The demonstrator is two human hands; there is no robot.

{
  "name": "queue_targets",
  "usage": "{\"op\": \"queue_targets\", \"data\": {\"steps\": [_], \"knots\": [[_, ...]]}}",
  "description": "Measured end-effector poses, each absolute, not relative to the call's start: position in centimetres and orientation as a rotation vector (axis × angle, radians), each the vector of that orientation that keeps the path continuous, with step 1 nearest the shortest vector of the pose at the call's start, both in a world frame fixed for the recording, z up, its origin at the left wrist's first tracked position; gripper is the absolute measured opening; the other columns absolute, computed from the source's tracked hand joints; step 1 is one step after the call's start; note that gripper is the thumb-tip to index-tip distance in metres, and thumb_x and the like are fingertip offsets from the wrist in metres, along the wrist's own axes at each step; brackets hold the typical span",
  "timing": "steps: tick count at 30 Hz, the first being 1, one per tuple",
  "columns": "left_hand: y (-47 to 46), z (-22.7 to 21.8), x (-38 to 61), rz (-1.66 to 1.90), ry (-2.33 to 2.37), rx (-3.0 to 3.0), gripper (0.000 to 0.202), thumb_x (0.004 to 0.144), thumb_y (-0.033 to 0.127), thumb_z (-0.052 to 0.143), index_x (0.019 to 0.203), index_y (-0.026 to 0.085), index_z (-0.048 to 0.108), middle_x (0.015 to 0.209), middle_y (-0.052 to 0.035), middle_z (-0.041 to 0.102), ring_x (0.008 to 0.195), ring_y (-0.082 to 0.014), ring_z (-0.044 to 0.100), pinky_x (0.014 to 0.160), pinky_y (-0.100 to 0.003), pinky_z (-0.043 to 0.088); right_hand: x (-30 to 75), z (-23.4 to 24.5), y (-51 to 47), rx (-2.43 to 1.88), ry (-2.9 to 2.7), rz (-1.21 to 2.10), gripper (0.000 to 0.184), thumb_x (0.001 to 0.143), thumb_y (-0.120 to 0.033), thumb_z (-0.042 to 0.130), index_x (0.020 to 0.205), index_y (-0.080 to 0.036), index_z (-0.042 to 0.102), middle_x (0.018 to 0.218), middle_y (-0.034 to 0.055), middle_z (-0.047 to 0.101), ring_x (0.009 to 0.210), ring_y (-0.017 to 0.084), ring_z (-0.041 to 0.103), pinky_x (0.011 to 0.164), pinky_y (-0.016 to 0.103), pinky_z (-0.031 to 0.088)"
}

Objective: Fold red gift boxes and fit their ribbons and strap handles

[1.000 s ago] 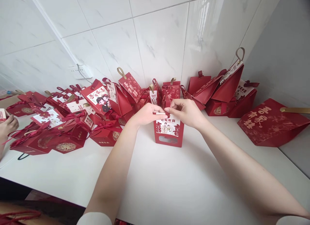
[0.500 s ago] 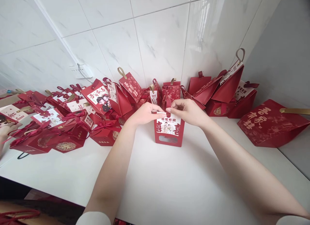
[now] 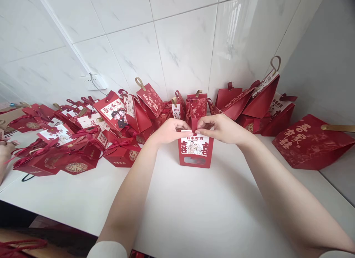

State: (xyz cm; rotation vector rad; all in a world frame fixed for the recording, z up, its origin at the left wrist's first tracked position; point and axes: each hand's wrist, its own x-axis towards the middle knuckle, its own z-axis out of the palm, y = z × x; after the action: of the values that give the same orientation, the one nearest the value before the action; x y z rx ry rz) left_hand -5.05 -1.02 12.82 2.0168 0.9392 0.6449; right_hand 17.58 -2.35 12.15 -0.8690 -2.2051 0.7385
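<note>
A small red gift box (image 3: 195, 154) with a white picture label stands upright on the white counter (image 3: 194, 210). My left hand (image 3: 168, 131) pinches the left side of its top flap. From the right, my right hand (image 3: 222, 127) pinches the same flap, right beside the red ribbon loop (image 3: 194, 123) that sticks up between my fingertips. Both hands are closed on the box's top edge.
Many red gift boxes and bags (image 3: 83, 139) crowd the counter's left and back along the tiled wall. A pile of red bags (image 3: 257, 102) stands at the back right, and a large flat one (image 3: 310, 141) lies further right. Another person's hand (image 3: 5, 150) shows at the left edge.
My hands have come together over the box top, and the ribbon loop now stands up between them. The other person's hand at the left no longer holds up a box.
</note>
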Motion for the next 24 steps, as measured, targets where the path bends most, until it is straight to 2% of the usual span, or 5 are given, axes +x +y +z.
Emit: {"op": "queue_targets", "data": {"steps": [8, 20, 24], "knots": [[-0.60, 12.02, -5.16, 0.632, 0.868, 1.940, 0.026, 0.074, 0.035, 0.072, 0.084, 0.012, 0.068, 0.088, -0.0078, 0.070, 0.083, -0.0168, 0.065, 0.077, -0.029, 0.050, 17.65, 12.17, -2.28, -0.902, -2.239, 0.741, 0.017, 0.083, -0.036, 0.060, 0.078, -0.020, 0.064, 0.078, 0.0011, 0.069, 0.069, 0.015, 0.061, 0.061, 0.027, 0.045], [-0.60, 11.86, -5.06, 0.679, 0.855, 2.028, 0.025, 0.076, 0.034, 0.070, 0.085, 0.011, 0.067, 0.088, -0.0088, 0.069, 0.083, -0.0181, 0.065, 0.077, -0.031, 0.051, 17.13, 11.87, -2.48, -0.934, -2.257, 0.724, 0.009, 0.080, -0.025, 0.060, 0.078, -0.021, 0.052, 0.077, -0.0016, 0.063, 0.066, 0.014, 0.056, 0.058, 0.026, 0.039], [-1.01, 12.44, -5.19, 0.658, 0.903, 2.082, 0.024, 0.076, 0.032, 0.068, 0.088, 0.012, 0.066, 0.088, -0.0079, 0.069, 0.082, -0.0173, 0.064, 0.075, -0.030, 0.050, 17.43, 12.16, -2.50, -0.932, -2.279, 0.766, 0.010, 0.078, -0.027, 0.063, 0.081, -0.021, 0.055, 0.080, -0.0015, 0.065, 0.068, 0.014, 0.058, 0.059, 0.026, 0.041]]}}
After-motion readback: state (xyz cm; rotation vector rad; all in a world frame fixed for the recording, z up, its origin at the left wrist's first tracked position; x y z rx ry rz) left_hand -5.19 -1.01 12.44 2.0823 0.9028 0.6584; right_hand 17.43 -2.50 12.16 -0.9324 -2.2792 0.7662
